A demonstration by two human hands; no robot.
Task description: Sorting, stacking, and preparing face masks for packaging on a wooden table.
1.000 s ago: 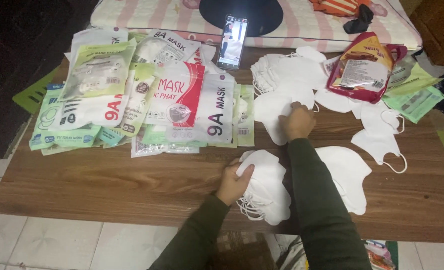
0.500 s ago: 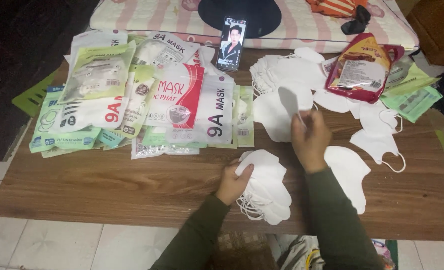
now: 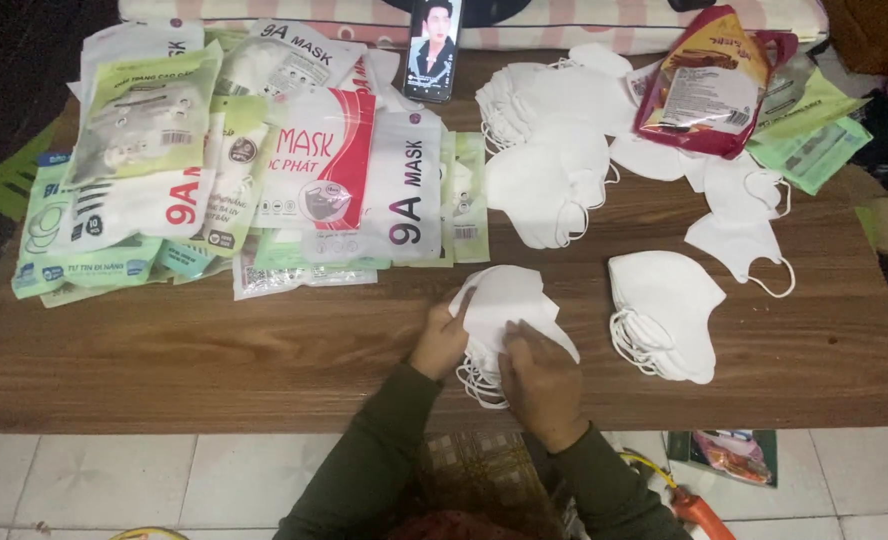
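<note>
Under my hands sits a small stack of white folded fabric face masks (image 3: 504, 305), lying flat near the front edge of the brown wood-grain table (image 3: 214, 360), a little right of its middle. The top mask is smooth and unprinted, folded to a blunt point toward the left, and thin white ear loops spill out from beneath the stack toward me.

Just to the right, apart from it, I see a second neat pile of white masks (image 3: 669, 310) with its loops bunched on the left side. Farther back lies a larger fanned heap of white masks (image 3: 549, 150), with a few loose single masks (image 3: 739, 225) to its right. A red and yellow foil pouch (image 3: 709, 85) lies on the heap's right end; I cannot tell what is in it. The left half of the table carries overlapping flat plastic mask packets (image 3: 264, 160), white, green and red, apparently sealed, with masks showing through the clear ones. A dark smartphone (image 3: 434, 50) leans upright at the back edge.

My left hand (image 3: 442, 340) lies on the stack's left edge, fingers curled loosely against the top mask and thumb out of sight. My right hand (image 3: 544, 385) rests palm down on the stack's near right part, fingers together and pressing flat, not pinching. Both sleeves are dark olive.
</note>
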